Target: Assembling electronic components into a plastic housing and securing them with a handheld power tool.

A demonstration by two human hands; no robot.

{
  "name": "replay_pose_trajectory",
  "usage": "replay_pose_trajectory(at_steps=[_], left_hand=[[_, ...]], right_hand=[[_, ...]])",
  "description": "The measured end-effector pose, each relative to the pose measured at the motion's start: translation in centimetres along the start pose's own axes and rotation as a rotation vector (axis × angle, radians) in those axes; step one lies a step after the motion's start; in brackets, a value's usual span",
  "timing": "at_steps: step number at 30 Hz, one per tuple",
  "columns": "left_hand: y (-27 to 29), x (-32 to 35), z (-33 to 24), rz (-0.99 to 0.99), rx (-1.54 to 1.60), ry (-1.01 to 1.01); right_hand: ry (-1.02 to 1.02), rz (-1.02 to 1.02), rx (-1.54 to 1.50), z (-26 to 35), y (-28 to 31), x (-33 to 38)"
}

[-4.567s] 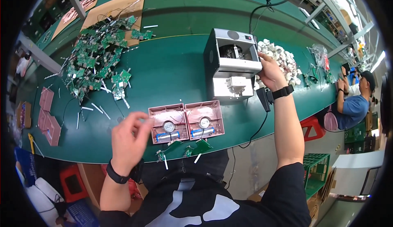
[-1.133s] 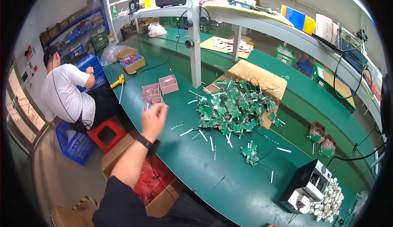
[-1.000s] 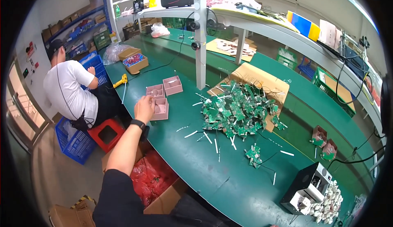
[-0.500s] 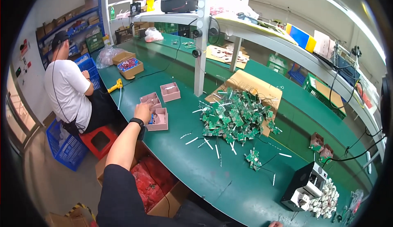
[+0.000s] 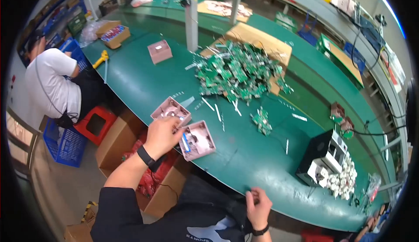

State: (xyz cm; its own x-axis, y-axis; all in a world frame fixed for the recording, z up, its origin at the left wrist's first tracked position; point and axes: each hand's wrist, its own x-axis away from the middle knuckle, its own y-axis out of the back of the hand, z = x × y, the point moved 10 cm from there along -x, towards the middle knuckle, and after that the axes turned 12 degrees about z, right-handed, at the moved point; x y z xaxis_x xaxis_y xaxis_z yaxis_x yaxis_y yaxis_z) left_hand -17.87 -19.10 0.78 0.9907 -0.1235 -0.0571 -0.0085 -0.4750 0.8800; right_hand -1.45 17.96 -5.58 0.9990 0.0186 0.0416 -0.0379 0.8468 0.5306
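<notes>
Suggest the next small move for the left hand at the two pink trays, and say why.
Probably slide the nearer pink tray fully onto the green bench. The left hand rests between it and the second pink tray, fingers on its rim, and its near corner looks to overhang the bench edge. The right hand is down at the near edge, away from both trays.

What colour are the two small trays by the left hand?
Pink. Both trays lie on the green bench at the left hand, seen in the head view, the only one.
</notes>
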Motion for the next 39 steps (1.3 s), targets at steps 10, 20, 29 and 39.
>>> replay_pose_trajectory(at_steps=[10,20,29,39], left_hand=[[-9.6,2.7,-18.7,0.132,0.111,-0.391],[-10.7,3.3,-20.5,0.399,0.154,-0.683],[-11.2,4.0,-19.0,0.418,0.152,-0.783],[-11.9,4.4,-21.5,0.377,0.091,-0.885]], right_hand=[[-0.225,-0.025,-0.218,-2.4,1.7,-0.9],[-0.159,-0.171,0.319,-2.6,11.2,-1.4],[-0.104,-0.194,0.402,-2.3,12.4,-5.0],[-0.044,-0.352,0.174,-4.1,13.2,-3.9]])
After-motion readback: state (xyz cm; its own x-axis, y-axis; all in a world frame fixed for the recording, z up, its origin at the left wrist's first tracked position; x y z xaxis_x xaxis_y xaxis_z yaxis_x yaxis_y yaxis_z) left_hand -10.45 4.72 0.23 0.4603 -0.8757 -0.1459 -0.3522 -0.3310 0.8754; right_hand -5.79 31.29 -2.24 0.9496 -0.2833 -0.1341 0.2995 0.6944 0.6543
